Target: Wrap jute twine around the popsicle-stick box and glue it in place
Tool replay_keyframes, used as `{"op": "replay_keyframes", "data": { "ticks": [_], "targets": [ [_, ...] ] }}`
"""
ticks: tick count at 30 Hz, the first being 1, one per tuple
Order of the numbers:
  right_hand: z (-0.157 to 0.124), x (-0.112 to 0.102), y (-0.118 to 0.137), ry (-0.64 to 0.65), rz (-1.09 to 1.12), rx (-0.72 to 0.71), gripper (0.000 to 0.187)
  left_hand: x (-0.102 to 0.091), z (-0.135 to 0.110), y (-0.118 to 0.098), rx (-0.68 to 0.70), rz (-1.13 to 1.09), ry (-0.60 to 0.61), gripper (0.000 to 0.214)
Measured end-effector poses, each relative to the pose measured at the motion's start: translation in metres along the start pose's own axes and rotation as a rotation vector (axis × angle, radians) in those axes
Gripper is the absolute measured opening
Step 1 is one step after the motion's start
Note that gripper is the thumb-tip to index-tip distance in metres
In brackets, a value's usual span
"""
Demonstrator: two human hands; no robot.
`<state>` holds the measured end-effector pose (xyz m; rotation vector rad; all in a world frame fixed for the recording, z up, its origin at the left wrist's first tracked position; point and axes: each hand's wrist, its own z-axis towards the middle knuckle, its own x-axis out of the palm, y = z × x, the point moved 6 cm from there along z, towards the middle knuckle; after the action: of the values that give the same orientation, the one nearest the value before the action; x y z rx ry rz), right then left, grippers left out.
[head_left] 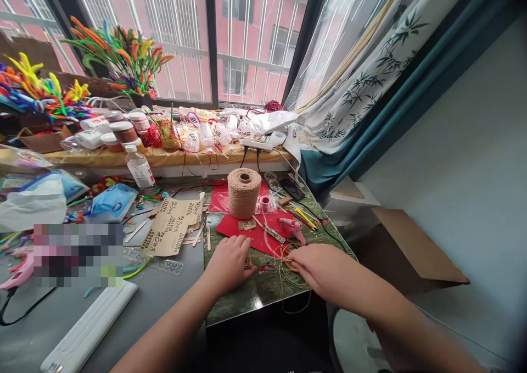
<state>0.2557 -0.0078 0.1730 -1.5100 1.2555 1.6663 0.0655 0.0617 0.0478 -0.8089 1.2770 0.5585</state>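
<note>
My left hand (231,260) is closed near the front edge of the green marbled table (230,307). Its fingers curl over a small brownish item that is mostly hidden under them. To its right, my right hand (319,266) pinches thin twine (284,271), which loops loosely between the hands and hangs past the table edge. A big spool of tan twine (244,194) stands upright behind them. Red sheets (228,226) lie under and in front of the spool. Beyond my right hand rests a pink glue gun (294,229), with a utility knife (269,230) beside it.
Brown sandpaper (171,227) and wooden sticks lie on the left, near a blue tissue pack (111,202) and a plastic bottle (140,167). A long white case (90,326) is front left. Pencils (304,217) and a black cable lie right. The windowsill holds jars (123,132).
</note>
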Motion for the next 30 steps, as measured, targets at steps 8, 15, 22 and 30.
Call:
{"op": "replay_keyframes", "data": {
  "ticks": [8, 15, 22, 30],
  "targets": [
    [0.158, -0.014, -0.003, -0.308, -0.182, -0.255, 0.06, -0.004, -0.002, -0.003, 0.0, 0.015, -0.017, 0.069],
    [0.272, -0.021, -0.037, -0.115, -0.359, -0.209, 0.057, -0.008, -0.007, -0.004, -0.017, 0.033, -0.006, 0.073],
    [0.339, -0.014, -0.018, -0.264, -0.228, 0.035, 0.06, -0.011, -0.009, -0.002, -0.026, 0.004, 0.014, 0.075],
    [0.367, -0.013, -0.019, -0.504, 0.031, 0.235, 0.058, -0.009, -0.009, 0.0, -0.04, -0.018, 0.006, 0.076]
  ]
}}
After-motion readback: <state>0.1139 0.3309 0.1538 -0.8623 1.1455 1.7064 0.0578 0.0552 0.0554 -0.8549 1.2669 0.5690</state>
